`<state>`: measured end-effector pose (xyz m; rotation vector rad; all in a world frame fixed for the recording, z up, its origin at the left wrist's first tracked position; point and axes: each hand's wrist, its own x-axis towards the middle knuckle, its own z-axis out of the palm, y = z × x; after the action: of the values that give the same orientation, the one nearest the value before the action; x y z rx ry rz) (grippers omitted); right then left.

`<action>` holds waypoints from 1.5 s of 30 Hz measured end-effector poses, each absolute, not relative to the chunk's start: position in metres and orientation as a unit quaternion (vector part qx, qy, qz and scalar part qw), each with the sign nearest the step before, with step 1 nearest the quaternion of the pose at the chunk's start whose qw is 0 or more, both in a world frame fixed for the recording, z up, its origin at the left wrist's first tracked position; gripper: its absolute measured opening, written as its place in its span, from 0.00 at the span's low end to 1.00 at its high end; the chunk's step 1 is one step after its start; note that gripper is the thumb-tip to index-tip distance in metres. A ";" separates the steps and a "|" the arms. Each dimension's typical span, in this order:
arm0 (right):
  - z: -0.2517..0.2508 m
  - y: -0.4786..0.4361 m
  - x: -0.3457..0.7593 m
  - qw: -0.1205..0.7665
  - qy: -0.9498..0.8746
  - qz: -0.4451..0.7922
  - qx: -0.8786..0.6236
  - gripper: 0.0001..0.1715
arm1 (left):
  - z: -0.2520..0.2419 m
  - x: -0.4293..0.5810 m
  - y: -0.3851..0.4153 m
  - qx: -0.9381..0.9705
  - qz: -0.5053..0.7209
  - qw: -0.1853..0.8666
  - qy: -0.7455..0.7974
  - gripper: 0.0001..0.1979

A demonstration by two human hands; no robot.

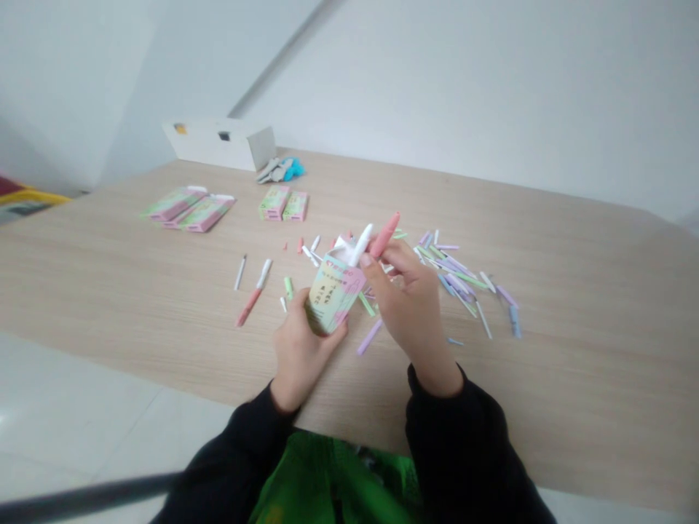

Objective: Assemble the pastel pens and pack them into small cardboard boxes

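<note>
My left hand (299,348) is wrapped round a small green and pink cardboard box (334,291), held tilted above the table with its top flap up. A white marker (361,245) sticks up at the box's mouth, close to my right fingertips; whether they touch it I cannot tell. Between the thumb and fingers of my right hand (409,298) is a coral-pink marker (385,234), pointing up and to the right. Below and behind the hands, loose pen parts lie scattered, partly hidden by the box and the right hand.
Several flat boxes (204,213) lie at the left, and two small boxes (295,206) stand further back. Behind them are grey and blue gloves (281,169) and a long white carton (218,145). A red and white marker (254,292) lies left. A pile of pastel pen parts (456,276) spreads right.
</note>
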<state>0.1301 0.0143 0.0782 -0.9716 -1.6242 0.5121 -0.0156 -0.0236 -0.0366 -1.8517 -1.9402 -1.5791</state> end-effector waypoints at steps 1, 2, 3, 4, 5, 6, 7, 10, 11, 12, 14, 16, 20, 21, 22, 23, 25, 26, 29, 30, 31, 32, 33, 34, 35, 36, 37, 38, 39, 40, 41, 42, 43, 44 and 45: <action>0.078 0.014 0.131 0.563 -0.683 0.214 -0.414 0.07 | -0.037 -0.016 -0.023 -0.596 -0.508 0.013 -0.621 0.31; 0.079 0.014 0.133 0.570 -0.675 0.211 -0.418 0.07 | -0.037 -0.016 -0.023 -0.598 -0.508 0.011 -0.620 0.32; 0.079 0.014 0.134 0.578 -0.666 0.209 -0.422 0.07 | -0.037 -0.016 -0.023 -0.599 -0.507 0.009 -0.619 0.32; 0.079 0.013 0.135 0.585 -0.658 0.210 -0.425 0.08 | -0.038 -0.016 -0.023 -0.600 -0.507 0.007 -0.619 0.32; 0.080 0.013 0.136 0.589 -0.653 0.214 -0.426 0.08 | -0.038 -0.016 -0.023 -0.599 -0.509 0.007 -0.618 0.32; 0.080 0.013 0.137 0.593 -0.649 0.220 -0.423 0.07 | -0.038 -0.016 -0.024 -0.599 -0.512 0.006 -0.616 0.32; 0.081 0.013 0.137 0.597 -0.645 0.230 -0.418 0.07 | -0.038 -0.016 -0.024 -0.597 -0.517 0.006 -0.613 0.32; 0.084 0.011 0.137 0.611 -0.634 0.251 -0.402 0.05 | -0.038 -0.015 -0.026 -0.589 -0.540 -0.002 -0.600 0.33; 0.085 0.011 0.136 0.614 -0.631 0.255 -0.399 0.05 | -0.038 -0.015 -0.026 -0.588 -0.546 -0.008 -0.597 0.33; 0.086 0.010 0.137 0.614 -0.630 0.261 -0.397 0.06 | -0.039 -0.015 -0.026 -0.588 -0.549 -0.013 -0.594 0.33; 0.088 0.010 0.139 0.607 -0.632 0.285 -0.389 0.08 | -0.039 -0.016 -0.026 -0.591 -0.550 -0.016 -0.591 0.33; 0.086 0.011 0.143 0.603 -0.625 0.330 -0.371 0.12 | -0.039 -0.017 -0.025 -0.594 -0.545 -0.010 -0.591 0.33; 0.076 0.015 0.154 0.601 -0.599 0.410 -0.335 0.13 | -0.039 -0.019 -0.024 -0.602 -0.531 0.009 -0.596 0.33; 0.073 0.016 0.156 0.602 -0.594 0.422 -0.327 0.14 | -0.039 -0.019 -0.024 -0.604 -0.526 0.014 -0.598 0.33; 0.072 0.016 0.157 0.605 -0.589 0.432 -0.318 0.16 | -0.039 -0.019 -0.024 -0.607 -0.521 0.019 -0.599 0.33; 0.070 0.016 0.158 0.610 -0.582 0.438 -0.312 0.18 | -0.039 -0.020 -0.024 -0.611 -0.516 0.021 -0.599 0.33; 0.070 0.017 0.159 0.622 -0.569 0.441 -0.308 0.25 | -0.040 -0.020 -0.024 -0.620 -0.510 0.025 -0.596 0.33; 0.071 0.016 0.159 0.627 -0.566 0.439 -0.307 0.28 | -0.040 -0.020 -0.025 -0.623 -0.509 0.028 -0.594 0.32; 0.074 0.015 0.161 0.627 -0.579 0.424 -0.304 0.30 | -0.040 -0.021 -0.026 -0.618 -0.521 0.037 -0.587 0.33; 0.075 0.014 0.162 0.619 -0.593 0.416 -0.304 0.27 | -0.039 -0.020 -0.026 -0.615 -0.526 0.037 -0.587 0.33; 0.076 0.013 0.163 0.608 -0.609 0.406 -0.307 0.23 | -0.039 -0.020 -0.026 -0.613 -0.528 0.034 -0.587 0.33; 0.077 0.011 0.164 0.598 -0.623 0.396 -0.312 0.18 | -0.038 -0.020 -0.026 -0.613 -0.527 0.031 -0.588 0.33; 0.079 0.010 0.165 0.592 -0.632 0.387 -0.316 0.14 | -0.038 -0.020 -0.026 -0.617 -0.522 0.028 -0.588 0.33; 0.081 0.008 0.166 0.590 -0.638 0.380 -0.318 0.13 | -0.037 -0.020 -0.025 -0.622 -0.516 0.024 -0.588 0.33; 0.083 0.006 0.166 0.590 -0.640 0.376 -0.319 0.13 | -0.037 -0.020 -0.025 -0.628 -0.511 0.023 -0.586 0.32; 0.085 0.005 0.165 0.591 -0.640 0.372 -0.319 0.15 | -0.037 -0.020 -0.025 -0.634 -0.506 0.024 -0.585 0.32; 0.087 0.004 0.164 0.593 -0.641 0.368 -0.320 0.15 | -0.037 -0.020 -0.025 -0.637 -0.502 0.026 -0.584 0.32; 0.089 0.003 0.162 0.594 -0.642 0.363 -0.321 0.14 | -0.037 -0.020 -0.025 -0.640 -0.499 0.028 -0.583 0.32; 0.091 0.002 0.160 0.597 -0.643 0.355 -0.322 0.14 | -0.037 -0.020 -0.025 -0.642 -0.496 0.031 -0.583 0.33; 0.092 0.002 0.157 0.601 -0.644 0.346 -0.322 0.14 | -0.037 -0.021 -0.025 -0.645 -0.493 0.033 -0.583 0.33; 0.093 0.002 0.155 0.606 -0.644 0.338 -0.322 0.15 | -0.037 -0.021 -0.025 -0.648 -0.489 0.034 -0.583 0.33; 0.094 0.002 0.153 0.611 -0.643 0.331 -0.321 0.16 | -0.037 -0.021 -0.026 -0.651 -0.486 0.032 -0.582 0.33; 0.095 0.002 0.151 0.614 -0.644 0.326 -0.319 0.17 | -0.036 -0.021 -0.026 -0.655 -0.483 0.031 -0.581 0.32; 0.096 0.003 0.149 0.613 -0.647 0.322 -0.318 0.19 | -0.036 -0.021 -0.026 -0.659 -0.479 0.028 -0.579 0.32; 0.096 0.003 0.148 0.608 -0.653 0.321 -0.317 0.20 | -0.036 -0.020 -0.027 -0.662 -0.477 0.026 -0.578 0.32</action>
<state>0.1478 0.0030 0.0961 -0.7325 -1.5088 0.7407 -0.0204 -0.0265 -0.0361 -2.0457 -1.7851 -1.4735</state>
